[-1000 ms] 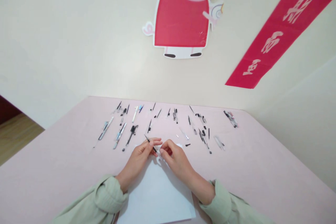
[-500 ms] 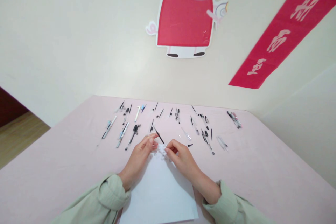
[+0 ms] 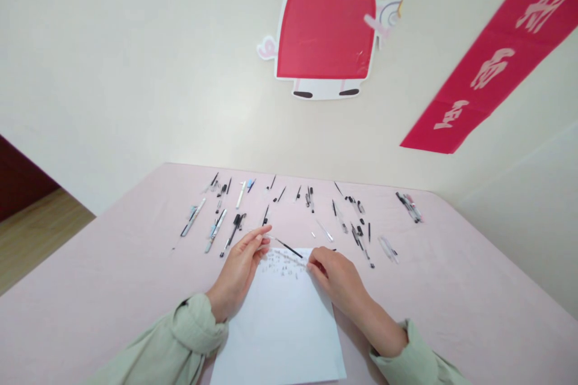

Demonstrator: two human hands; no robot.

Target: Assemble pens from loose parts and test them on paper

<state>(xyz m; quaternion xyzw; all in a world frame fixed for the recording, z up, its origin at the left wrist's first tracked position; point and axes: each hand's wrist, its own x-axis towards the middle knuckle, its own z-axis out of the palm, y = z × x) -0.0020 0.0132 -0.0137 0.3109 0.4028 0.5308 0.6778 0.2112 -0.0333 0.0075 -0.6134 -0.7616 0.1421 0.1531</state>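
Left hand (image 3: 241, 267) pinches the pale end of a thin dark refill (image 3: 289, 248), which slants above the top of the written-on paper sheet (image 3: 277, 331), between both hands. Right hand (image 3: 338, 274) has fingers curled, thumb and fingertips near the refill's dark end; cannot tell if gripping anything. Containers: clear pen barrel (image 3: 324, 231) on pink table (image 3: 112, 289) beyond the hands, contents too small to tell; more pen parts scattered around it.

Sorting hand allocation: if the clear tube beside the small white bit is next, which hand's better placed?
Right, I'd say: the right hand is nearer the clear tube, while the left hand holds a slim black stick. Unclear whether the right one grips anything.
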